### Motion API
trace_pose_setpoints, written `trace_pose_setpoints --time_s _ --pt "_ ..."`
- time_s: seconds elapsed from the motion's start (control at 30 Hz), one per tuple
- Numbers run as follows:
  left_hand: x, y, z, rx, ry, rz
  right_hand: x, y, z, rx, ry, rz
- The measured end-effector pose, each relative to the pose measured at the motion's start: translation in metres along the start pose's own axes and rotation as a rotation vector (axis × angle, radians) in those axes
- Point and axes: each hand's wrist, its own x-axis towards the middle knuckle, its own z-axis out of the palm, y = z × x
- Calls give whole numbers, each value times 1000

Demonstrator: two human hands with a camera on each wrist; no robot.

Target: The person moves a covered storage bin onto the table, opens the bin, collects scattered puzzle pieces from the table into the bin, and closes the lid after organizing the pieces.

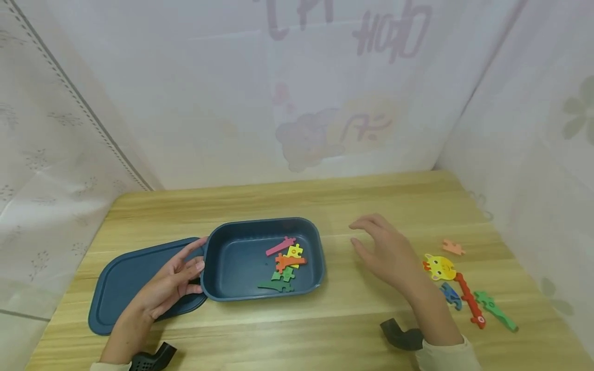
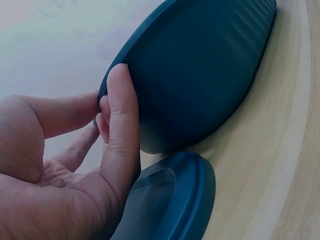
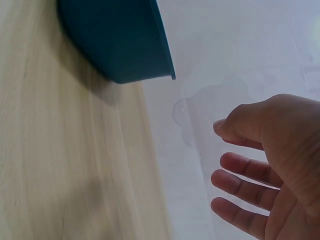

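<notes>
A dark blue rectangular container (image 1: 241, 273) stands on the table, with several puzzle pieces in its right half: a pink one (image 1: 280, 246), a yellow one, an orange one (image 1: 291, 262) and two green ones. At its left end my left hand (image 1: 174, 283) pinches the rim; in the left wrist view a fingertip (image 2: 120, 82) lies along the outer wall. My right hand (image 1: 385, 252) hovers to the right of the container, fingers loosely bent and apart. Nothing is between those fingers in the right wrist view, where the container's end (image 3: 120, 40) shows beyond them.
A blue lid (image 1: 125, 288) lies under and beside my left hand. On the right lie more pieces: a light orange one (image 1: 453, 247), a yellow giraffe head (image 1: 441, 268), a blue one (image 1: 451, 296), a red one (image 1: 471, 301) and a green one (image 1: 496, 310). White cloth (image 1: 223, 103) hangs behind the table.
</notes>
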Motion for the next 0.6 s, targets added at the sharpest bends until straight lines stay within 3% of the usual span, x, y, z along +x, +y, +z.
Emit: trace_pose_setpoints --time_s 0.27,0.6 --pt "-1 -1 -2 8 4 -8 -6 6 0 -34 6 11" --pt "0 -1 -3 15 13 -18 -13 23 -4 -75 -67 55"
